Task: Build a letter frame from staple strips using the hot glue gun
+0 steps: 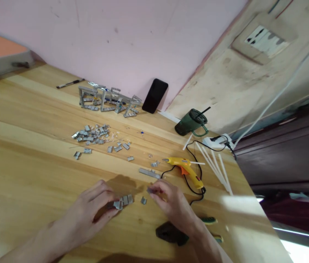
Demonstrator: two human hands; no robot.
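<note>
A pale wooden table (34,153) fills my view from the control desk. At its far edge, by the wall, a frame of staple strips (107,100) stands near a black pen (69,83), with a dark phone (155,95) propped just to the right. Loose staple pieces (91,133) lie heaped mid-table, and a few staple blocks (127,199) sit nearer me. To the right lie a long staple strip (149,173), a yellow glue gun (184,168), white glue sticks (214,164), a tipped green mug (191,122) and a white power strip (217,140).

- short row of grey metal staple blocks (125,200): lying flat, one end in the left hand (94,208) fingertips.
- tiny grey metal staple piece (149,190): pinched by the right hand (168,201).
</note>
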